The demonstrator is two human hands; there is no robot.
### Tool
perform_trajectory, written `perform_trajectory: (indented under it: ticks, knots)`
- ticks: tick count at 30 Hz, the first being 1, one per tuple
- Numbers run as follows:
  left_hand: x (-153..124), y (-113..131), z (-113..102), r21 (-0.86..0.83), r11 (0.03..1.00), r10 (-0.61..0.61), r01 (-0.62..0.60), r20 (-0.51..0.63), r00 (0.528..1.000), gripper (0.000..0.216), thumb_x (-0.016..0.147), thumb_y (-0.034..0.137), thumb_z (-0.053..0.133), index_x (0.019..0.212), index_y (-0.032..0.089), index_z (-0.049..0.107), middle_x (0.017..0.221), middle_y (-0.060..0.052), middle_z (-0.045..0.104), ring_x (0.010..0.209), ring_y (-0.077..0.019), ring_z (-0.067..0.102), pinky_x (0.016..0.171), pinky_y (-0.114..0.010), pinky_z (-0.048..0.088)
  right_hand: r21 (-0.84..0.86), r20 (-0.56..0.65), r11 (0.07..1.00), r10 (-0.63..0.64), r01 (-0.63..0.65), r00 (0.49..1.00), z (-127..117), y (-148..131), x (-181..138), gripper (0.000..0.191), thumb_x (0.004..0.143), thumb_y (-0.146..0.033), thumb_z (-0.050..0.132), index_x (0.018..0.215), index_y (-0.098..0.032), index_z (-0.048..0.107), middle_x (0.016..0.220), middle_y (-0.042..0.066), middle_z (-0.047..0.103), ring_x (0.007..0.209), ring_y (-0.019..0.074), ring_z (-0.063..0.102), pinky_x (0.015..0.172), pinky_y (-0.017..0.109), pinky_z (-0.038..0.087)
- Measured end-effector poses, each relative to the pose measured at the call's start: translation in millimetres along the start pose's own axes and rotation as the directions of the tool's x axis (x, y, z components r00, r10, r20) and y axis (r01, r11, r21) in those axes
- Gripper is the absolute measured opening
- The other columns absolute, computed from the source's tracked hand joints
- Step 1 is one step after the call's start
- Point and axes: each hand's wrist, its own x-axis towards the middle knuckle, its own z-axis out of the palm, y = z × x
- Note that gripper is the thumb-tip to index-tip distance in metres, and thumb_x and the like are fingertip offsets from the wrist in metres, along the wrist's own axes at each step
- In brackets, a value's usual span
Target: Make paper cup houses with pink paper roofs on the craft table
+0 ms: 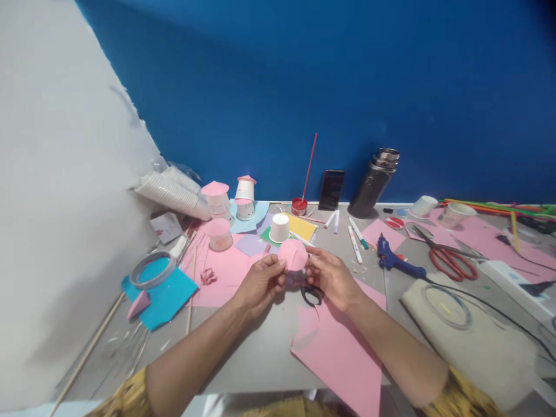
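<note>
A small round pink paper cone [293,255] is held up above the table between both hands. My left hand [264,278] pinches its left edge between thumb and fingers. On the right edge, my right hand [330,277] grips it with the fingertips. Below and between the hands lies a pair of scissors with black handles [311,295], its blades mostly hidden. Just behind the cone stands an upturned white paper cup [279,228]. A pink paper sheet [336,347] with a curved cut lies under my right forearm.
Paper cups with pink cone tops [216,197] stand at back left beside stacked cups [171,194]. A roll of tape [153,270] rests on blue paper [167,298]. To the right are a blue glue gun [397,259], red-handled scissors [452,260], a dark flask [373,182] and a phone [331,189].
</note>
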Motion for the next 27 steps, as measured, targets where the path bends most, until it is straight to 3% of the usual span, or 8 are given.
perform_trajectory:
  ticks: [6, 12, 21, 27]
  knots:
    - [0.4, -4.7, 0.0, -0.090, 0.996, -0.028, 0.027, -0.004, 1.000, 0.040, 0.067, 0.034, 0.093, 0.072, 0.015, 0.058, 0.064, 0.003, 0.054, 0.053, -0.0052, 0.046, 0.047, -0.016, 0.035, -0.118, 0.127, 0.993, 0.008, 0.007, 0.992, 0.6, 4.4, -3.4, 0.038, 0.065, -0.044, 0.094, 0.072, -0.017, 0.068, 0.069, 0.001, 0.067, 0.054, 0.0081, 0.047, 0.050, 0.021, 0.035]
    - [-0.2, -7.9, 0.0, -0.098, 0.993, -0.055, 0.058, 0.036, 0.998, 0.041, 0.068, 0.037, 0.093, 0.073, 0.014, 0.059, 0.064, 0.003, 0.054, 0.052, -0.0053, 0.045, 0.046, -0.017, 0.035, -0.205, 0.150, 0.978, -0.019, 0.050, 0.988, -2.3, 9.4, -3.2, 0.039, 0.069, -0.049, 0.090, 0.068, -0.018, 0.065, 0.059, -0.002, 0.060, 0.048, 0.0080, 0.042, 0.048, 0.023, 0.028]
    - [0.2, -6.1, 1.7, -0.050, 0.998, -0.040, 0.043, 0.056, 0.998, 0.044, 0.067, 0.043, 0.094, 0.072, 0.014, 0.060, 0.056, 0.004, 0.051, 0.050, -0.0050, 0.042, 0.046, -0.015, 0.033, -0.272, 0.131, 0.957, -0.063, 0.097, 0.989, 1.3, 4.9, -3.6, 0.039, 0.068, -0.050, 0.089, 0.066, -0.018, 0.066, 0.060, -0.001, 0.062, 0.048, 0.0077, 0.043, 0.048, 0.023, 0.029]
    - [0.0, -5.0, -0.2, -0.075, 0.996, -0.039, 0.041, 0.036, 0.999, 0.041, 0.068, 0.037, 0.093, 0.071, 0.014, 0.060, 0.060, 0.003, 0.054, 0.051, -0.0049, 0.043, 0.046, -0.016, 0.035, -0.311, 0.124, 0.944, -0.073, 0.108, 0.990, 1.0, 2.0, -3.0, 0.043, 0.067, -0.055, 0.087, 0.064, -0.020, 0.062, 0.055, -0.002, 0.059, 0.046, 0.0087, 0.042, 0.046, 0.024, 0.029]
